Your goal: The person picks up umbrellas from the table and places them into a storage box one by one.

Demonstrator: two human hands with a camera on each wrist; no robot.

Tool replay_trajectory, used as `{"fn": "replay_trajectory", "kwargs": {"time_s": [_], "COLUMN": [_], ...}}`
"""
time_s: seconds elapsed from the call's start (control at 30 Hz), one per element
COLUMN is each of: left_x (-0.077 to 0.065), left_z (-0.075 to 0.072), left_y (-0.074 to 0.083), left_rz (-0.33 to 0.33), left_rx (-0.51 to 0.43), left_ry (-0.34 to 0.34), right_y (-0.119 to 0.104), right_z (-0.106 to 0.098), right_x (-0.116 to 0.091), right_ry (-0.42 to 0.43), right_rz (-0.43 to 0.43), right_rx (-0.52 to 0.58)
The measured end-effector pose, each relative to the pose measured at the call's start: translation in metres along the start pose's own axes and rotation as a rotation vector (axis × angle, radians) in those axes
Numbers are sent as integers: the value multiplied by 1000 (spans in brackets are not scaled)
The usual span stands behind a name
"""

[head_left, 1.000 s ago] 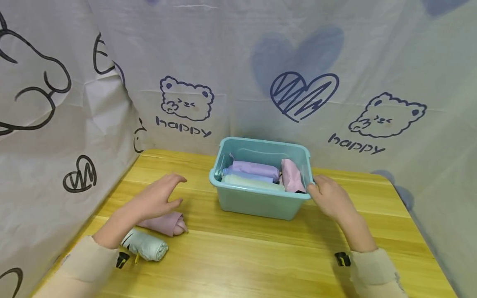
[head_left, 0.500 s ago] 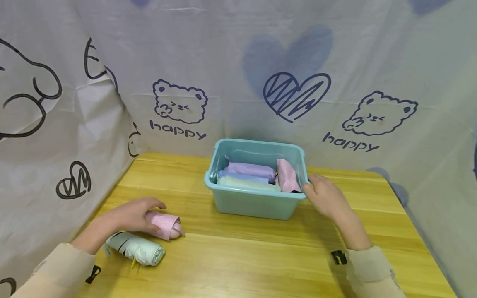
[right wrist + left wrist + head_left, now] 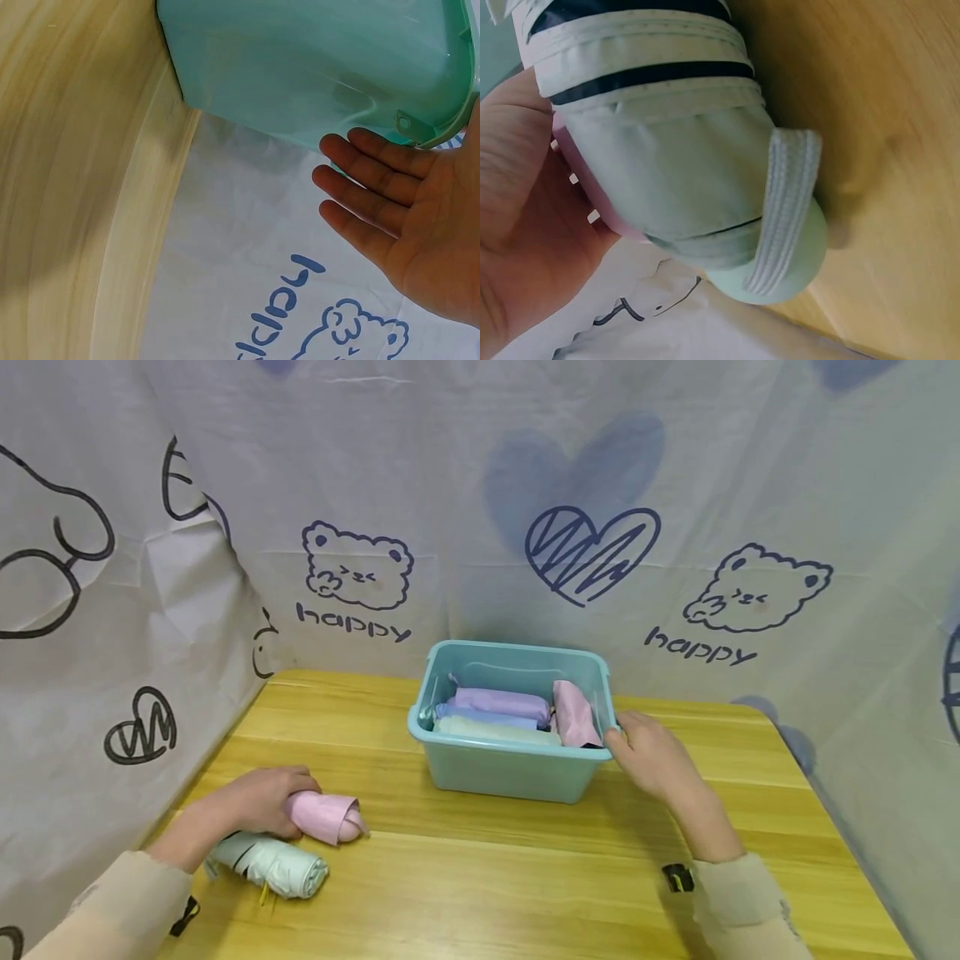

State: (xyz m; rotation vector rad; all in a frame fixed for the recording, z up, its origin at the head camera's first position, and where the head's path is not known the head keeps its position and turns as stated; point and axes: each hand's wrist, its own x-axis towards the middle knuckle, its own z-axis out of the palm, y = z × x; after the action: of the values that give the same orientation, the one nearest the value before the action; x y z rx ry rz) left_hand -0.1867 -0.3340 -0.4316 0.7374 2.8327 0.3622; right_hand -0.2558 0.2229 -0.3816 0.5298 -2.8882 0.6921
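Observation:
My left hand (image 3: 266,797) grips the left end of a rolled pink folding umbrella (image 3: 322,817) lying on the table. Directly in front of it lies a pale mint folding umbrella (image 3: 281,867); in the left wrist view, this umbrella (image 3: 675,165) shows dark stripes, a wrist strap and a rounded green handle end, and partly hides the pink umbrella (image 3: 592,180). My right hand (image 3: 652,756) is at the right rim of a teal plastic bin (image 3: 502,772). In the right wrist view that hand's fingers (image 3: 375,180) are extended beside the bin's outer wall.
Inside the bin lie a purple rolled bundle (image 3: 502,703), a blue one (image 3: 491,718), a pale green one (image 3: 495,732) and a pink one (image 3: 576,714). A printed cloth (image 3: 465,527) hangs behind the wooden table (image 3: 465,885) and along its left side.
My left hand has come down and left onto the pink umbrella and closed around its end. The right hand stays at the bin's rim. The head view has shifted slightly.

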Motion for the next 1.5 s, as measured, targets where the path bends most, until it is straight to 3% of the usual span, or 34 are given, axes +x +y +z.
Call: {"fn": "replay_trajectory", "kwargs": {"time_s": [0.27,0.6,1.0,1.3,1.5], "left_x": [-1,-8,1,14,22], "left_z": [-2,-4,-11,-16,-21], "left_y": [-3,-2,14,35,46], "left_rz": [64,85,83,123,72], "left_rx": [34,52,28,9,-12], "left_ry": [59,158,285,397,459], "right_y": [1,0,0,0,-1], "right_z": [1,0,-1,0,0], "right_x": [0,2,5,2,1], "right_ry": [7,-11,-24,-24,-19], "right_rz": [5,16,15,16,21], "right_rx": [2,-19,-55,-53,-51]}}
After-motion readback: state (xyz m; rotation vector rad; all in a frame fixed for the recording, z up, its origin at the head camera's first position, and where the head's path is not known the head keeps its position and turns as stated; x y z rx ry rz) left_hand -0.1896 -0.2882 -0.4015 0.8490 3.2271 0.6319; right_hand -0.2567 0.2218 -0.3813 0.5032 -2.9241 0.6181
